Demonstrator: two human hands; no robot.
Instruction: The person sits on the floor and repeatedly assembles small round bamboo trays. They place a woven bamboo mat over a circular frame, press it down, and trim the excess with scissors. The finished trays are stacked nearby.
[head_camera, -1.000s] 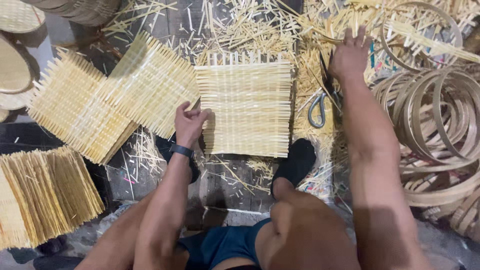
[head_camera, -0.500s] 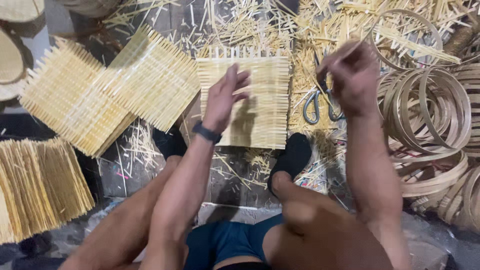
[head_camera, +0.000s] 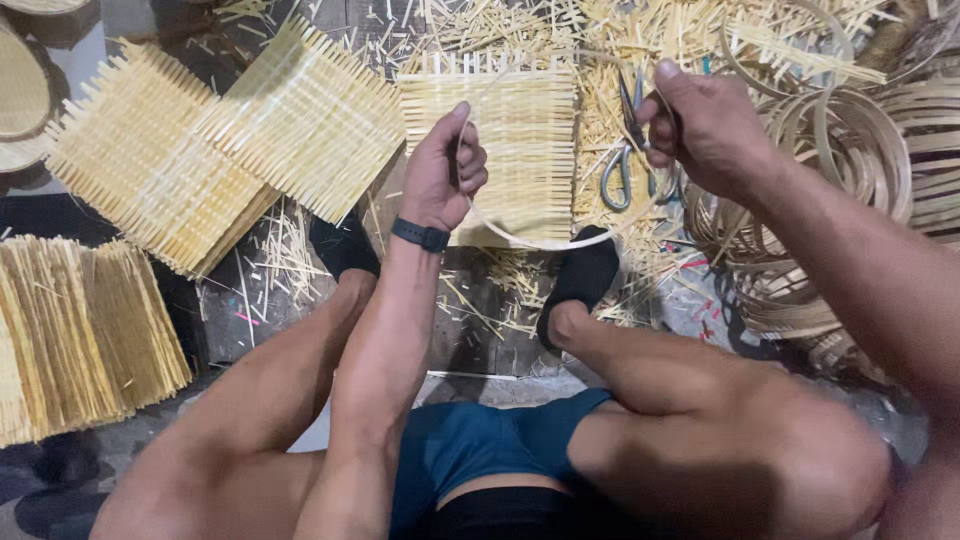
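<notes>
Bamboo everywhere, pale, dry and matt

In my left hand (head_camera: 443, 170) and right hand (head_camera: 705, 125) I pinch a thin bamboo strip (head_camera: 530, 238), smooth and faintly shiny, bent in a loop. The woven mat (head_camera: 520, 140) under it is straw-yellow slats, matt and ribbed, like the two mats (head_camera: 220, 150) towards the floor's left edge. The scissors (head_camera: 625, 165) have dull grey metal blades and handles. The coiled hoops (head_camera: 850, 160) at the right edge look browner and smoother. My wristband (head_camera: 420, 235) is matt black, rubbery; my socks (head_camera: 585, 275) black cloth.
</notes>
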